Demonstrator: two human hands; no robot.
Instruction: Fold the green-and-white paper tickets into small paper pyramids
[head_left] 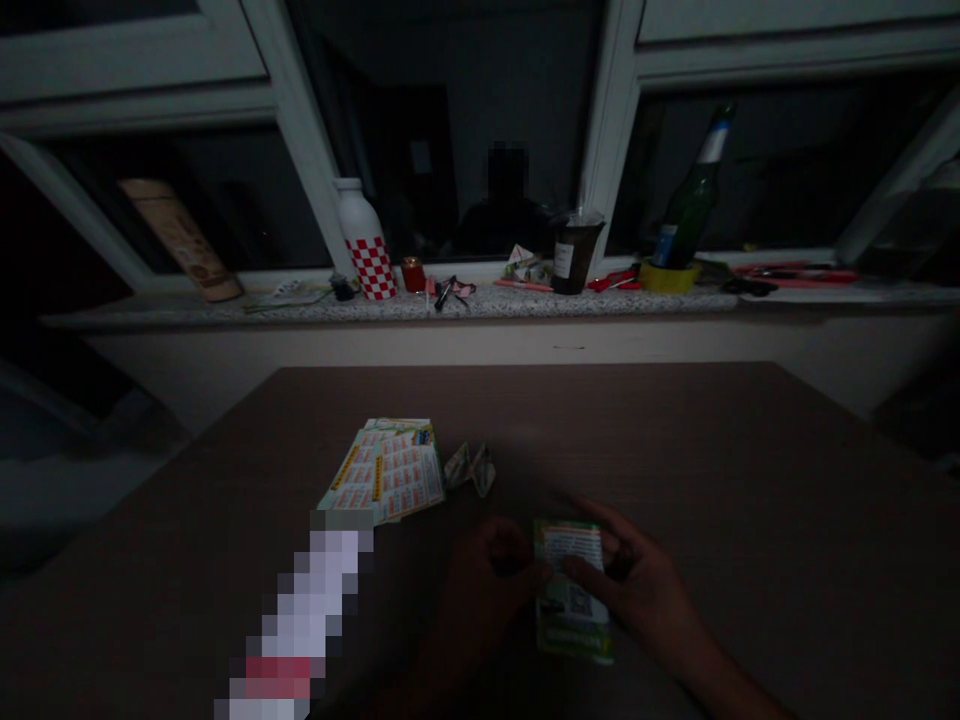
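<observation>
A small green-and-white printed card point(574, 632) with lines of text and a QR code is held upright over the table, between my two hands. My left hand point(487, 580), in deep shadow, pinches its left edge with the thumb and curled fingers. On the other side, my right hand point(649, 580) grips the card with the thumb across its face and the fingers behind. A fanned stack of similar-sized printed cards point(405, 475), with grids of orange marks, lies to the left. Beside the stack stands a small folded piece of paper point(471, 470).
A pixelated light-coloured strip point(300, 620) covers the front left of the brown table point(637, 430). Along the granite sill point(495, 300) stand a checkered bottle point(367, 245), a tan tumbler point(180, 240), a dark cup point(576, 255) and a green glass bottle point(694, 205). The room is dim.
</observation>
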